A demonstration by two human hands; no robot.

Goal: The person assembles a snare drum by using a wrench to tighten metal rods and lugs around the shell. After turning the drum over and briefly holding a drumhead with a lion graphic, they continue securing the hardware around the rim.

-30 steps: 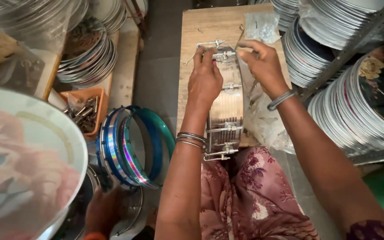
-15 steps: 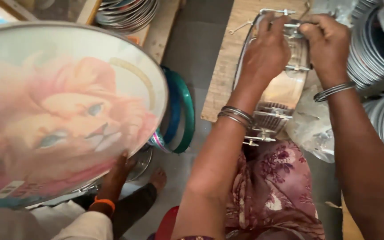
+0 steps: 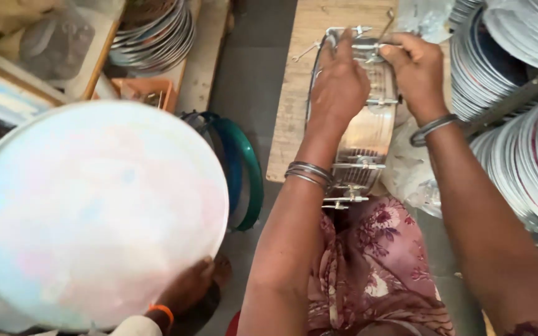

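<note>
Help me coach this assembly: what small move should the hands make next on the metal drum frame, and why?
Probably keep turning the top fitting: the right hand pinches it at the drum frame's far end while the left hand steadies the rim, so that fitting looks unfinished.

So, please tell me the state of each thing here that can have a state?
Left hand: closed over the far end of the metal drum shell.
Right hand: gripping a small fitting at the shell's far rim.
Metal drum shell: on its side, on the wooden board.
Round drumhead: held up by another person's hand.
Green hoops: standing on edge.
</note>
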